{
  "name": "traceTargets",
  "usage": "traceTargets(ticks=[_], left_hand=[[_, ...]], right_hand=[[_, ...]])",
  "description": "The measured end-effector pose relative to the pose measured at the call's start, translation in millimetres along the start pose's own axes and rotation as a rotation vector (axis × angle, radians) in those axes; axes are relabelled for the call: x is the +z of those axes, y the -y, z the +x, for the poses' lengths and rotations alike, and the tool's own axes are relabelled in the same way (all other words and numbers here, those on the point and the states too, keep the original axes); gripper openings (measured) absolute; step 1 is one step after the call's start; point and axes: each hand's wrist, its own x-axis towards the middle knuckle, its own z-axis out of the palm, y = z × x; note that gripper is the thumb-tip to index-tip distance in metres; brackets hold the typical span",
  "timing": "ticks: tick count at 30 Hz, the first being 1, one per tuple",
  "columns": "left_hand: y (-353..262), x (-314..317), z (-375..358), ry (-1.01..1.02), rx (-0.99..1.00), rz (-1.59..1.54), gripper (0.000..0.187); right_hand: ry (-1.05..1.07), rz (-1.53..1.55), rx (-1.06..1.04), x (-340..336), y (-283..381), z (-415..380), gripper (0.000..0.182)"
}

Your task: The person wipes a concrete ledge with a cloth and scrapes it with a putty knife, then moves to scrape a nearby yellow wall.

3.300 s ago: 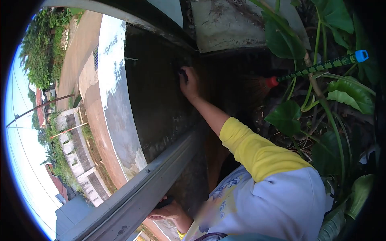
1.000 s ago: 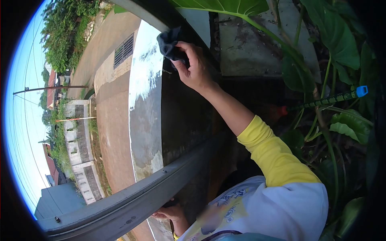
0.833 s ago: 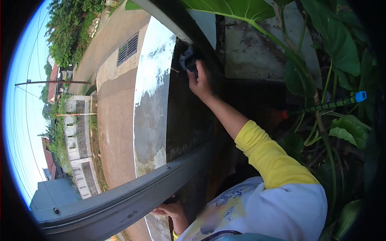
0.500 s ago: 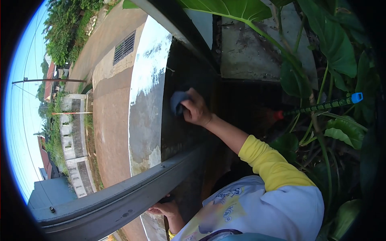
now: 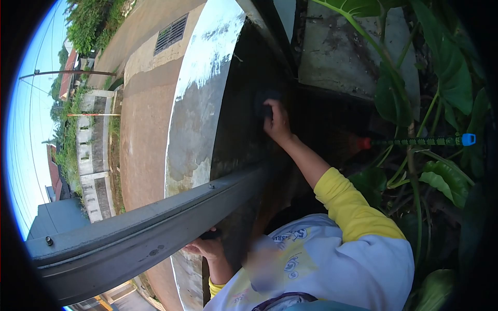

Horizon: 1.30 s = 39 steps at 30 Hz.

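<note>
Bunched in my right hand [image 5: 276,122] is a dark blue-grey cloth [image 5: 264,99], deep in shadow. The hand is closed on it, with the cloth against the dark inner face of a low wall [image 5: 236,111]. My left hand [image 5: 207,248] is lower in the view, just below a grey metal beam [image 5: 150,228]. Its fingers curl at a small dark object [image 5: 211,235], which the beam partly hides, so its kind cannot be made out. The wall's top [image 5: 199,103] is grey, with white paint at its far part.
A broom [image 5: 420,140] with a green-and-black handle and blue cap lies among large-leaved plants [image 5: 443,67] on the right. A concrete slab [image 5: 337,62] lies behind. Beyond the wall is a paved road [image 5: 148,124] with a drain grate [image 5: 171,34].
My right hand has moved with the cloth up and to the right, deeper into the shadow along the wall. The view has shifted slightly. My left hand stays below the beam.
</note>
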Motion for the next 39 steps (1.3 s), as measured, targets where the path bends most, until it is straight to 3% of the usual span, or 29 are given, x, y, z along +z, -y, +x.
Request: traceTargets(ticks=[1,3,6,7,9,11,13,15,18,21,23,26,30,33,35,37,39], left_hand=[[0,0,0,0.001,-0.013,-0.030,0.042],[-2,-1,-4,-0.002,-0.042,-0.053,0.043],[-3,6,2,0.001,-0.028,-0.043,0.043],[-6,7,3,0.005,-0.005,-0.019,0.043],[-4,7,3,0.007,0.012,-0.010,0.044],[0,3,2,0.002,0.000,-0.037,0.044],[1,2,4,0.025,0.002,-0.032,0.045],[0,0,4,0.040,0.016,-0.029,0.045],[1,2,8,0.063,0.020,-0.049,0.045],[-1,2,4,0.007,-0.029,-0.061,0.048],[-2,7,4,-0.058,-0.019,-0.068,0.056],[4,-3,6,0.098,0.055,-0.093,0.048],[8,-6,6,0.135,0.076,-0.083,0.049],[6,-10,7,0.148,0.073,-0.049,0.049],[5,-8,6,0.145,0.061,-0.058,0.049],[2,-3,6,0.131,0.060,-0.051,0.049],[0,-1,6,0.126,0.064,-0.035,0.048]], right_hand=[[-0.129,-0.039,0.237,6,-13,12,0.038],[-0.032,-0.133,0.550,9,-22,33,0.027],[-0.121,0.128,0.341,1,39,23,0.030],[-0.131,0.225,0.137,-3,67,10,0.037],[0.099,0.327,-0.202,-10,111,-17,0.045],[0.140,0.273,-0.098,-6,85,-52,0.046],[0.095,0.192,0.082,-5,23,-87,0.046],[0.302,0.060,0.445,-16,-38,-128,0.034],[0.499,-0.124,1.028,-29,-72,-150,0.027],[0.048,0.277,1.094,-10,-45,-127,0.019],[0.137,0.313,0.912,-3,-9,-88,0.013],[0.249,0.398,0.259,-12,22,-68,0.028],[0.157,0.597,0.677,-5,-6,-107,0.048],[0.053,0.551,0.647,3,-30,-133,0.050],[0.024,0.249,0.457,6,-31,-140,0.049],[0.039,0.153,0.410,8,-38,-146,0.048],[0.102,0.262,0.521,5,-53,-150,0.046]])
